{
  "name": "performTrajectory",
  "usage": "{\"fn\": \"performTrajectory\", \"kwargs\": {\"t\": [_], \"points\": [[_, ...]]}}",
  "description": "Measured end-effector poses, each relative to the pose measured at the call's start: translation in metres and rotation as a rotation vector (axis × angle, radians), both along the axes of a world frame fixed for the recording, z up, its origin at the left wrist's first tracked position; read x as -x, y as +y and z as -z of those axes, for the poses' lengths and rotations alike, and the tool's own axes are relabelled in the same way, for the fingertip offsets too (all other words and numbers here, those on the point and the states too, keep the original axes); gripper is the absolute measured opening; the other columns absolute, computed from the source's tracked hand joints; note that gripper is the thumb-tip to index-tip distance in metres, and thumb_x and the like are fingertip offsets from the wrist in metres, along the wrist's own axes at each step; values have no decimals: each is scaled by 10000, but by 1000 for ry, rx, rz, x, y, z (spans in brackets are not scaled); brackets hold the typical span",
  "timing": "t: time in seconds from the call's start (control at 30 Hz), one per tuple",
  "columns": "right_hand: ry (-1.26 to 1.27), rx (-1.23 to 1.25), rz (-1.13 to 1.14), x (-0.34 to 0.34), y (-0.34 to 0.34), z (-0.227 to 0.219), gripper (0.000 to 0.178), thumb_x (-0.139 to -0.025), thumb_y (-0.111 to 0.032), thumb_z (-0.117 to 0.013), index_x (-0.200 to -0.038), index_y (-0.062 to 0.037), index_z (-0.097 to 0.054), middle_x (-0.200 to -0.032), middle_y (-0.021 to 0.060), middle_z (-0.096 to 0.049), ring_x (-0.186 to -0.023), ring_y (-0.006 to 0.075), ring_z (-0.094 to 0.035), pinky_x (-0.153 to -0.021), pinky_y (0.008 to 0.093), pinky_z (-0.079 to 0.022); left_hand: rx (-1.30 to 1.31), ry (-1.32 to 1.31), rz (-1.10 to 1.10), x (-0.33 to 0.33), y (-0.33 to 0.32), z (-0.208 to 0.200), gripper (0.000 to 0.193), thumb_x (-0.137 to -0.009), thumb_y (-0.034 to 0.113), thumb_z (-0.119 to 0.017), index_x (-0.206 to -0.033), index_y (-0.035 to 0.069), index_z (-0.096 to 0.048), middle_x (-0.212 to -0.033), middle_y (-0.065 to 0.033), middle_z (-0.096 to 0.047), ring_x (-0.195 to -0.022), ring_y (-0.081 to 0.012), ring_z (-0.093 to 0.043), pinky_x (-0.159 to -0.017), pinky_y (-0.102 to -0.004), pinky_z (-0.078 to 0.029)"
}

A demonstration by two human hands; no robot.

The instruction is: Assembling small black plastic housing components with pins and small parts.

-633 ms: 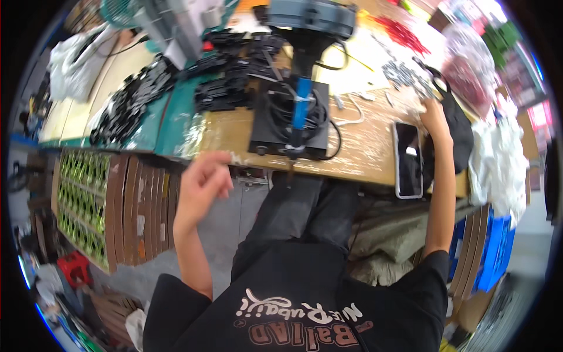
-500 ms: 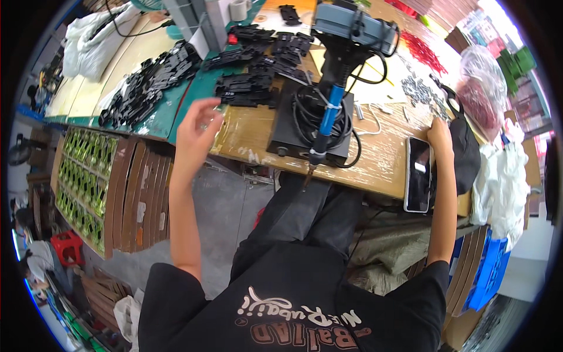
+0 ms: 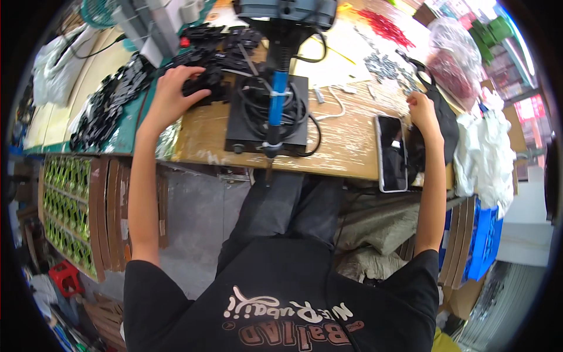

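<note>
My left hand (image 3: 173,98) is at the near left side of a pile of black plastic parts (image 3: 206,54). Its thumb and fingers are spread apart, with black parts just beyond them; whether they touch is unclear. My right hand (image 3: 423,112) is over the right side of the table with its fingers curled together. Whatever may be in those fingers is too small to make out. Small grey metal pieces (image 3: 384,66) lie scattered beyond it, and a phone (image 3: 392,154) lies to its left. A black bag (image 3: 444,120) is beside the right wrist.
Between my hands, a soldering iron with a blue handle (image 3: 278,105) hangs tip down before a black box (image 3: 237,132) with coiled cable. More black parts (image 3: 111,100) cover the green surface at left. Red pieces (image 3: 384,28) lie far right. Stacked trays (image 3: 67,211) stand lower left.
My left hand has moved forward to the black parts and its fingers have spread. My right hand has pulled slightly away from the black bag's strap. The whole view has shifted.
</note>
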State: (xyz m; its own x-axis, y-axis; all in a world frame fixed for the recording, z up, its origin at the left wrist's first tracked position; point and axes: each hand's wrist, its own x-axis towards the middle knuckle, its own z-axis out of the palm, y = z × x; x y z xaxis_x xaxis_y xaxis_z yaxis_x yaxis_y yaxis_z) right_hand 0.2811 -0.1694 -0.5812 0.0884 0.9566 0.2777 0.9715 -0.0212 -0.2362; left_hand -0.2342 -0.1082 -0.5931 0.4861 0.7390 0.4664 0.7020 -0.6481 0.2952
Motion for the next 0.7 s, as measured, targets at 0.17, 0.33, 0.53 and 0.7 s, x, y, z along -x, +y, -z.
{"fn": "performTrajectory", "kwargs": {"t": [0.17,0.33,0.53,0.7], "points": [[-31,128,10,-16,-11,8,156,-600,30,-531,-747,20,-584,-647,166,-575,-636,266,-590,-589,326,-459,80,-103,-17,-13,-1,-6,216,-736,93,-613,-937,25,-570,-858,-101,-564,-806,-248,-536,-725,-309,-422],[-117,153,-67,-9,-8,12,123,-582,54,-566,-699,28,-538,-681,170,-557,-686,305,-565,-622,348,-444,-18,-322,-139,-8,-5,-2,199,-777,126,-591,-923,-4,-555,-849,-95,-568,-771,-186,-544,-725,-263,-414],[-178,216,-200,-2,-11,6,53,-655,20,-476,-689,28,-515,-736,205,-556,-749,362,-550,-663,400,-433,38,-899,-424,3,-44,-23,337,-829,217,-572,-1033,-44,-508,-949,-48,-550,-852,-99,-513,-766,-211,-392],[-80,-15,-269,-5,-17,-11,125,-679,-13,-513,-784,22,-454,-707,182,-532,-668,325,-542,-612,359,-435,243,-1387,-191,-28,-111,-45,380,-816,178,-576,-1117,-28,-468,-983,-51,-534,-871,-91,-510,-774,-210,-398]]}}
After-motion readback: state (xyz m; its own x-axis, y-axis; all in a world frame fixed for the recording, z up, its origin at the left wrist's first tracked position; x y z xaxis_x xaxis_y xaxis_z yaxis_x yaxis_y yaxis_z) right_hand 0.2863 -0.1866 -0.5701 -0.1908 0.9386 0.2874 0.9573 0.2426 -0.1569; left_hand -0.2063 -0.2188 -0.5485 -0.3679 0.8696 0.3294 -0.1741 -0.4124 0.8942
